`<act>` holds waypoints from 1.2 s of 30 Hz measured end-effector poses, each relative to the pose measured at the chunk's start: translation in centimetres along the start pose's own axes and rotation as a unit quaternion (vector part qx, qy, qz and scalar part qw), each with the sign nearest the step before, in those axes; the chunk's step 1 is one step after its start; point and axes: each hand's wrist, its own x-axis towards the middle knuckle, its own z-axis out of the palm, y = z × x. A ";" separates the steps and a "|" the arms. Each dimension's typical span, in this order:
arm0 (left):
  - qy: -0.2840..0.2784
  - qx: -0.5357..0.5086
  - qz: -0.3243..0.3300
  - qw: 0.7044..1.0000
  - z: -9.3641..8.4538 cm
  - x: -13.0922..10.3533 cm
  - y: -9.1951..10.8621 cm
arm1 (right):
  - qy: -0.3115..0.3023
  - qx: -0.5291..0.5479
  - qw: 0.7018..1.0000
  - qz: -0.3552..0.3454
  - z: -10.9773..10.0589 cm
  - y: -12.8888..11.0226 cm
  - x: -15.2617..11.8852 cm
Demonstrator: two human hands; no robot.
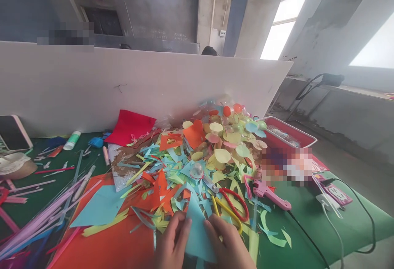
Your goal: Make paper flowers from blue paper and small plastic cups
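Right up close, here are the two bare hands, both busy: the left hand (175, 236) pinches one side of a pointed piece of light-blue paper (198, 232), the right hand (229, 240) grips the other, and its tip aims away from the wearer. The step in hand looks like shaping or folding that piece; whether a crease is forming, I can't tell. The next move, I'd judge, calls for both edges kept even and a light pinch, since thin paper buckles easily.

Just beyond the right hand, the metal scissors with red and yellow handles (220, 191) lie unheld. Out left, a big flat orange paper sheet (123, 240) carries a larger light-blue sheet (100, 207). Past those, a tangle of bright cut-paper scraps (160, 189) spreads over the green-covered bench (360, 219), a pink glue gun (272, 197) to its right. Farther still: a heap of clear plastic pieces with coloured paper discs (222, 156), then the long white upright panel (138, 76).
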 end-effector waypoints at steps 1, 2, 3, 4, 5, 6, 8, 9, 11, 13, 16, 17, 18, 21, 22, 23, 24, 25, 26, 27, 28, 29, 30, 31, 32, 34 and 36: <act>-0.012 0.010 0.008 1.000 -0.1 0.1 -0.2 | 0.007 0.001 1.000 -0.001 0.1 0.1 -0.1; -0.018 0.018 0.014 1.000 -0.1 0.1 -0.4 | 0.011 0.002 1.000 -0.005 0.2 0.1 -0.2; -0.018 0.021 0.018 0.999 0.1 0.0 -0.7 | 0.017 0.002 1.000 -0.010 0.3 0.2 -0.3; -0.008 0.021 0.022 1.000 0.4 -0.1 -0.9 | 0.023 0.000 1.000 -0.016 0.4 0.2 -0.4; 0.010 0.018 0.026 0.999 0.7 -0.3 -1.2 | 0.030 -0.005 0.999 -0.022 0.4 0.3 -0.5; 0.028 0.015 0.030 0.999 1.1 -0.5 -1.4 | 0.037 -0.010 0.999 -0.029 0.4 0.4 -0.6; 0.064 0.021 0.044 0.997 1.8 -0.8 -1.7 | 0.048 -0.025 0.998 -0.043 0.3 0.6 -0.8; 0.078 0.034 0.058 0.995 2.0 -0.9 -1.8 | 0.051 -0.036 0.997 -0.050 0.1 0.7 -0.9; 0.113 0.089 0.109 0.984 1.9 -0.8 -1.8 | 0.055 -0.067 0.994 -0.072 -0.1 1.0 -0.9; 0.157 0.189 0.210 0.946 1.2 -0.3 -1.6 | 0.060 -0.112 0.985 -0.117 -0.3 1.2 -0.9; 0.170 0.375 0.414 0.812 -0.3 0.4 -0.7 | 0.090 -0.182 0.956 -0.214 -0.6 1.0 -0.6; 0.146 0.424 0.466 0.762 -0.6 0.6 -0.4 | 0.102 -0.199 0.943 -0.245 -0.7 0.7 -0.5; 0.121 0.458 0.510 0.718 -1.0 0.7 -0.1 | 0.109 -0.216 0.931 -0.274 -0.8 0.4 -0.4; 0.052 0.491 0.567 0.659 -1.3 0.8 0.5 | 0.106 -0.261 0.899 -0.335 -1.6 -0.7 -0.4; 0.036 0.486 0.572 0.659 -1.4 0.8 0.6 | 0.107 -0.273 0.891 -0.346 -1.8 -1.0 -0.4; 0.022 0.479 0.574 0.664 -1.4 0.8 0.6 | 0.112 -0.281 0.885 -0.353 -2.0 -1.3 -0.4; 0.012 0.473 0.576 0.667 -1.4 0.8 0.6 | 0.125 -0.285 0.881 -0.357 -2.2 -1.6 -0.3; 0.006 0.468 0.577 0.669 -1.5 0.8 0.6 | 0.138 -0.285 0.877 -0.361 -2.4 -1.8 -0.3; 0.005 0.463 0.578 0.672 -1.5 0.8 0.5 | 0.147 -0.283 0.874 -0.366 -2.6 -2.0 -0.3; 0.007 0.458 0.577 0.677 -1.7 0.8 0.6 | 0.153 -0.280 0.871 -0.372 -2.8 -2.1 -0.2; 0.010 0.453 0.574 0.683 -1.8 0.9 0.6 | 0.155 -0.279 0.870 -0.377 -3.1 -2.3 -0.2; 0.012 0.449 0.571 0.688 -2.0 0.9 0.7 | 0.155 -0.278 0.868 -0.380 -3.3 -2.4 -0.1; 0.012 0.445 0.569 0.692 -2.2 1.0 0.8 | 0.154 -0.277 0.868 -0.382 -3.7 -2.5 -0.1; 0.009 0.443 0.568 0.694 -2.5 1.1 0.9 | 0.151 -0.277 0.869 -0.382 -4.0 -2.6 0.0; 0.004 0.442 0.567 0.695 -2.8 1.2 1.0 | 0.149 -0.277 0.869 -0.382 -4.3 -2.6 0.0; -0.009 0.437 0.571 0.695 -3.3 1.4 1.2 | 0.143 -0.276 0.868 -0.388 -4.8 -2.6 0.1; -0.024 0.429 0.575 0.696 -3.6 1.6 1.2 | 0.141 -0.277 0.863 -0.398 -5.1 -2.4 0.2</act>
